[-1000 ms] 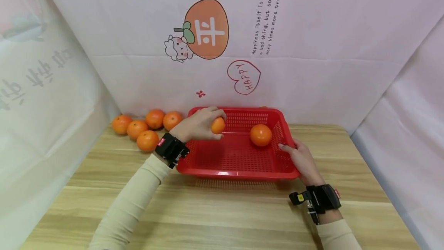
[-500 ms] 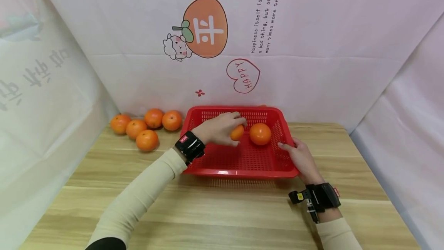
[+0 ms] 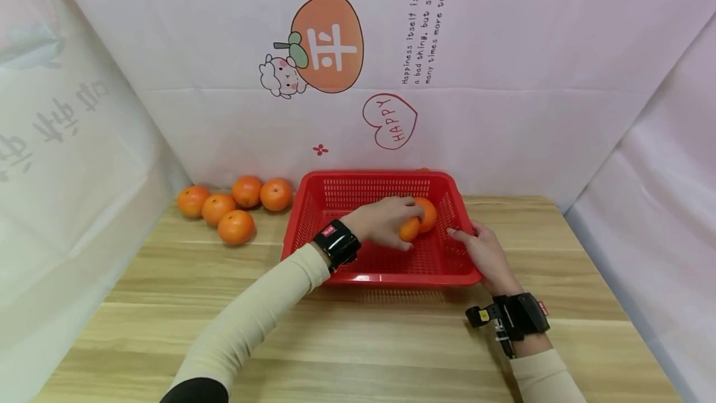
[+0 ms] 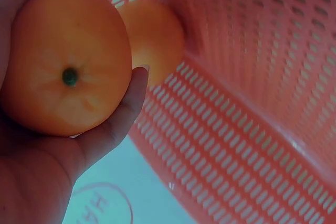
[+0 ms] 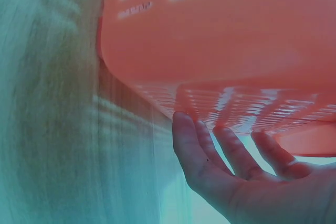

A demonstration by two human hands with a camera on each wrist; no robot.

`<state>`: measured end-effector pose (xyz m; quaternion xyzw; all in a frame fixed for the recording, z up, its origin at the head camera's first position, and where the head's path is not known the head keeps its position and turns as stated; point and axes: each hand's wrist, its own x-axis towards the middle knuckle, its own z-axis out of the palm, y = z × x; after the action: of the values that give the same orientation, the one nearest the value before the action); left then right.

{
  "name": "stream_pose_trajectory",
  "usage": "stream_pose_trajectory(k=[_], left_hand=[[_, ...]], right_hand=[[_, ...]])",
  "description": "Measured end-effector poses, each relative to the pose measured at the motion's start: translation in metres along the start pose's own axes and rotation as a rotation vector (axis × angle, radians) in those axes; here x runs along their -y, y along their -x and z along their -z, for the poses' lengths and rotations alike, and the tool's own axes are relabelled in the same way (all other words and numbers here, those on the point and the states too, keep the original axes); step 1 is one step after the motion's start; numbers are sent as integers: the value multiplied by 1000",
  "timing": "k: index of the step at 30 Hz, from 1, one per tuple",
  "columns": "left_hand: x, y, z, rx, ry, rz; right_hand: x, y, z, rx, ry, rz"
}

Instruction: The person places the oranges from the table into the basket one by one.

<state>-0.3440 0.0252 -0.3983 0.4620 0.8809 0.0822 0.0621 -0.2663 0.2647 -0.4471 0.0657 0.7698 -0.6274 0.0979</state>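
Note:
My left hand (image 3: 385, 222) is inside the red plastic basket (image 3: 369, 278), gripping an orange (image 3: 409, 229) with fingers and thumb around it. In the left wrist view the held orange (image 4: 68, 66) shows its green stem end. Another orange (image 4: 157, 38) lies right behind it in the basket; whether the two touch cannot be told. On the basket's right side, my right hand (image 3: 488, 257) holds the rim with the thumb on the inner side. In the right wrist view the fingers (image 5: 239, 153) press against the perforated outer wall.
Several oranges (image 3: 236, 227) sit in a cluster on the wooden table (image 3: 358, 353), left of the basket. A white printed cloth (image 3: 503, 79) rises just behind the basket. More cloth hangs at both sides. Black camera straps (image 3: 338, 244) are on both wrists.
The left hand has carried its orange rightward, from the basket's left part to beside the orange at the right. The right hand stays on the rim, and the basket barely moves.

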Motion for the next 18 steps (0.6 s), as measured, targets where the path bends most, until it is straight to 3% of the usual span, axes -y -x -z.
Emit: stream_pose_trajectory(k=[9, 18], left_hand=[[-11, -22, -18, 90, -82, -81], [-11, -39, -29, 174, -102, -76]], right_hand=[[-1, -1, -1, -5, 5, 6], [0, -2, 1, -8, 12, 12]])
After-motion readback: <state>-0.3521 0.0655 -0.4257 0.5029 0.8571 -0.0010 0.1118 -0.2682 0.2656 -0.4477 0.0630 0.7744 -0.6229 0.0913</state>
